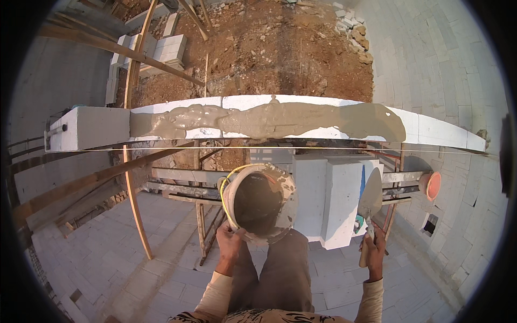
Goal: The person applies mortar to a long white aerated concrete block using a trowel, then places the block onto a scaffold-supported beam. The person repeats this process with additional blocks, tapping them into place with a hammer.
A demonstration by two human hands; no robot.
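Sleeves [370, 302] and trousered legs [283, 274] lie nearest. The left hand [229, 245] pinches the near left rim of the bucket [288, 203] between thumb and fingers; how far the fingertips curl beneath, I cannot tell. The right hand [375, 248] has its fingers wrapped round the handle of the trowel [370, 191], whose blade points away, at the right edge of the white blocks [343, 196]. The bucket stands just beyond the legs, left of those blocks, with grey mortar [257, 200] inside and a yellow rope [224, 195] along its left side. Well to the right sits an orange bowl [432, 186].

Farther off, a taut string [242, 147] runs along the near side of the wall [323, 101]. A mortar bed [307, 121] covers much of its top, reaching the end block [102, 129] at left. Beyond lie reddish soil [258, 54] and stacked blocks [168, 51].
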